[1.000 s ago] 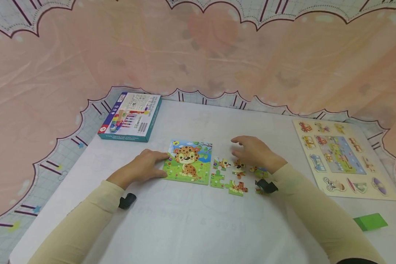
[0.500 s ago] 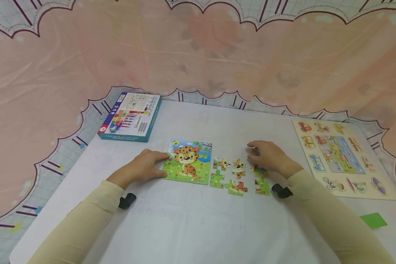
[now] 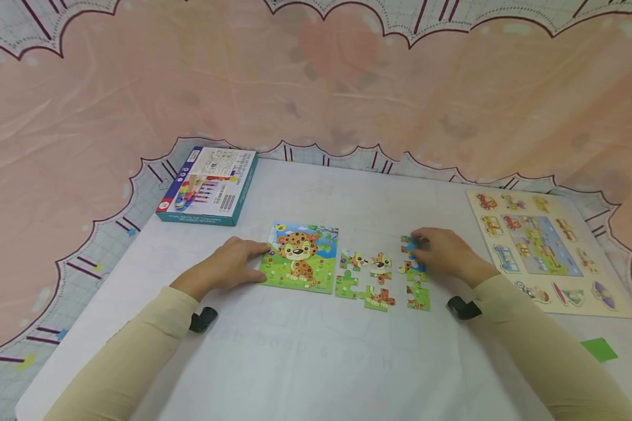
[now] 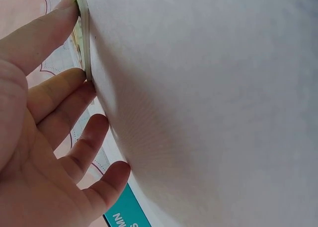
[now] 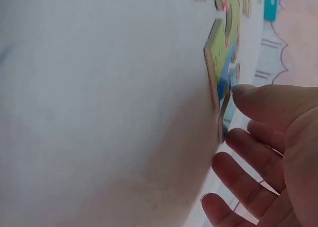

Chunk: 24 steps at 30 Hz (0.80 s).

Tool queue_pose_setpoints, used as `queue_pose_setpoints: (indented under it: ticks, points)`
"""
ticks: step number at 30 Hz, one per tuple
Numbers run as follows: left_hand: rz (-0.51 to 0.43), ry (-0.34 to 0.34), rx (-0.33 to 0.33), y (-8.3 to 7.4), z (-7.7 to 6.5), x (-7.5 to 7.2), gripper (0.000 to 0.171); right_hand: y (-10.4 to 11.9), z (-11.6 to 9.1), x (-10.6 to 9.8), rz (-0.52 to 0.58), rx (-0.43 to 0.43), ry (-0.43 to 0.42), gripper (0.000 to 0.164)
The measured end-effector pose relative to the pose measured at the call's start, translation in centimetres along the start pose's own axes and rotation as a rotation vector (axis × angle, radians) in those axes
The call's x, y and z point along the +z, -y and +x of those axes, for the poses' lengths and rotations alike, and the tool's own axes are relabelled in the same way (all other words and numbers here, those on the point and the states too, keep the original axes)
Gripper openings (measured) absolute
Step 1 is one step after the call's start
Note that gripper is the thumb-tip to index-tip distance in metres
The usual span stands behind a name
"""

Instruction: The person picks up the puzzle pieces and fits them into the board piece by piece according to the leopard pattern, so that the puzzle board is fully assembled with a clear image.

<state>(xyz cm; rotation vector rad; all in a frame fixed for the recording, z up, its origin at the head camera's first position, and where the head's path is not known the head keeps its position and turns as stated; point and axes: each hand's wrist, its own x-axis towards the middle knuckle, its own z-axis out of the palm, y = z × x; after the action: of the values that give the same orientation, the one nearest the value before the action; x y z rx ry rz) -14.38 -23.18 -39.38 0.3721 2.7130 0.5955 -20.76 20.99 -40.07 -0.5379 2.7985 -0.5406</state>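
Note:
A square puzzle board (image 3: 321,275) printed with a cartoon leopard lies flat on the white table. My left hand (image 3: 223,263) rests at its left side, thumb and forefinger touching the edge; the left wrist view shows the thumb (image 4: 62,18) on the edge and the other fingers extended. To the board's right lie several loose jigsaw pieces (image 3: 378,299). With thumb and forefinger, my right hand (image 3: 445,251) pinches a blue jigsaw piece (image 3: 405,241) at the top of the right-hand column, right above another piece (image 3: 411,270). The hand covers part of the pinched piece.
A boxed set (image 3: 205,187) with a teal side stands at the back left. On the right lies a wooden peg-style picture board (image 3: 497,234), with a green block (image 3: 600,349) nearer the front. A patterned pink curtain (image 3: 316,88) hangs behind the table.
My right hand has moved right and slightly down, bringing the blue jigsaw piece to the top of the right-hand column and uncovering the pieces below. My left hand has stayed at the board.

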Motion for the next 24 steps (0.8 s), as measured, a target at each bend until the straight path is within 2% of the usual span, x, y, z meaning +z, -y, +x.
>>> queue_pose_setpoints:
  ticks: [12,19,24]
  points:
    - [-0.003,0.014,-0.007,-0.10,0.22,0.05,0.068,-0.39,-0.29,-0.31,0.002,0.024,0.006,0.045]
    - [0.005,0.014,-0.028,-0.21,0.02,-0.08,0.067,-0.16,0.20,-0.35,-0.015,0.003,-0.002,0.039]
    - [0.001,0.009,-0.022,-0.27,-0.04,-0.11,0.067,-0.10,0.34,-0.32,-0.022,0.031,0.006,0.038]
